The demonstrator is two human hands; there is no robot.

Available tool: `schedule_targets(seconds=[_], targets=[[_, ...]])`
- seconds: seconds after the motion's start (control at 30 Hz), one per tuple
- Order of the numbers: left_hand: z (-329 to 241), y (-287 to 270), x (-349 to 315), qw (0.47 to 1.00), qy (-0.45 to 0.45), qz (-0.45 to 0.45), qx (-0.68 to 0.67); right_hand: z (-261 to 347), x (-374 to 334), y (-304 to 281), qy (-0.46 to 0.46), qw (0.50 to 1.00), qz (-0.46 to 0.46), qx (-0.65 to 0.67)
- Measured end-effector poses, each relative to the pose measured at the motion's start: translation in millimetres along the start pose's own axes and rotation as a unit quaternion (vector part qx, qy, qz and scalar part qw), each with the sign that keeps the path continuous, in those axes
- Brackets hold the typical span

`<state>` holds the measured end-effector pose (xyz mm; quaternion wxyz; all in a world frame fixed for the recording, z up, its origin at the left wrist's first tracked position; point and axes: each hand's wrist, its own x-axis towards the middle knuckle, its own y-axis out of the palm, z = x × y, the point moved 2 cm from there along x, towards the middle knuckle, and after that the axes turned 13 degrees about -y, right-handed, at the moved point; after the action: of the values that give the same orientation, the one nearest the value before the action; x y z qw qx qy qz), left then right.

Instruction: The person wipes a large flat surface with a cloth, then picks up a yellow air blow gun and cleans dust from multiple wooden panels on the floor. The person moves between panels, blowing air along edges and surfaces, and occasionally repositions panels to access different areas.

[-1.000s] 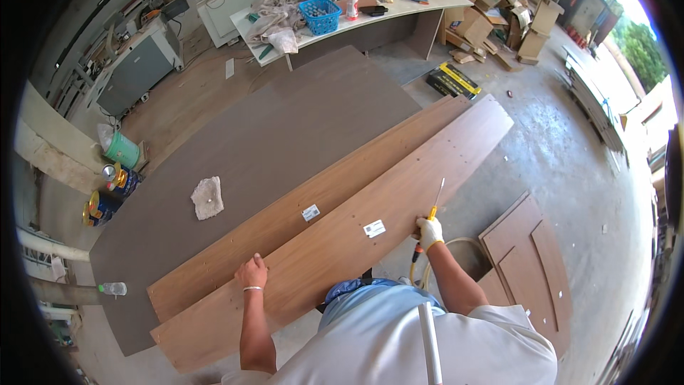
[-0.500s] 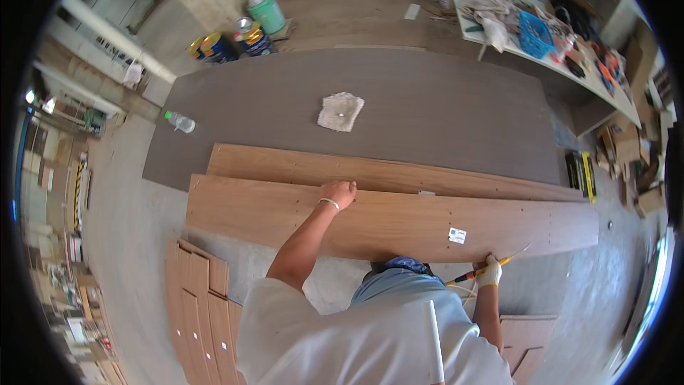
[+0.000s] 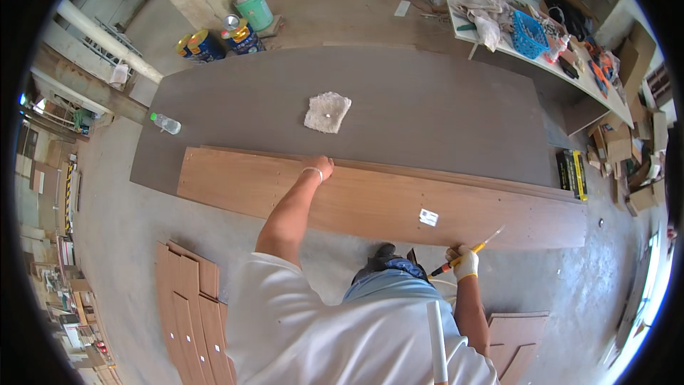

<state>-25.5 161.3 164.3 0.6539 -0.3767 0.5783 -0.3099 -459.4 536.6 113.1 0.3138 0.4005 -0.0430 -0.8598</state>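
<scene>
the person's white shirt fills the lower middle of the view and hides the legs and most of both upper arms; a dark shoe (image 3: pixel 385 252) shows just past the shirt edge. the right hand (image 3: pixel 464 262), in a pale work glove, has its grip closed around a thin yellow-handled tool (image 3: pixel 467 250) whose pale tip points up and right, reaching the near edge of the long brown wooden board (image 3: pixel 370 203); what kind of tool it is cannot be made out. the left hand (image 3: pixel 318 168), bare with a light band at the wrist, lies on the far long edge of the same board, fingers curled over that edge. the board lies across a large dark grey sheet (image 3: pixel 399 110) on the concrete floor, with a second board just visible beneath it. a small white label (image 3: pixel 428 217) sits on the board between the hands, nearer the gloved one. a crumpled pale cloth (image 3: pixel 327 112) rests on the grey sheet, well beyond the left hand.
</scene>
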Motion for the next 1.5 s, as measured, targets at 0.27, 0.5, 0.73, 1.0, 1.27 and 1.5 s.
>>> schedule_targets(seconds=[0.27, 0.5, 0.73, 1.0, 1.27, 1.5], targets=[[-118.1, 46.5, -16.3, 0.98, 0.163, 0.006, 0.118, -21.3, -21.7, -83.2, -0.042, 0.987, -0.088, 0.129], [-247.3, 79.1, -57.3, 0.964, 0.246, 0.048, 0.091, 9.0, -92.3, -165.7, -0.21, 0.921, -0.266, 0.191], [-283.5, 124.4, -45.1, 0.96, 0.278, 0.033, 0.005, -19.9, -146.2, -195.6, -0.182, 0.914, -0.362, -0.025], [-284.7, 183.4, -124.2, 0.924, 0.342, -0.167, -0.042, -1.9, -127.1, -126.2, -0.033, 0.844, -0.123, -0.521], [-276.5, 262.3, -253.1, 0.92, 0.366, -0.143, 0.006, 51.6, -163.5, -251.6, -0.119, 0.91, -0.332, -0.217], [-269.2, 323.4, -250.5, 0.959, 0.265, -0.059, 0.085, -63.1, -270.7, -418.6, -0.036, 0.898, -0.396, -0.187]])
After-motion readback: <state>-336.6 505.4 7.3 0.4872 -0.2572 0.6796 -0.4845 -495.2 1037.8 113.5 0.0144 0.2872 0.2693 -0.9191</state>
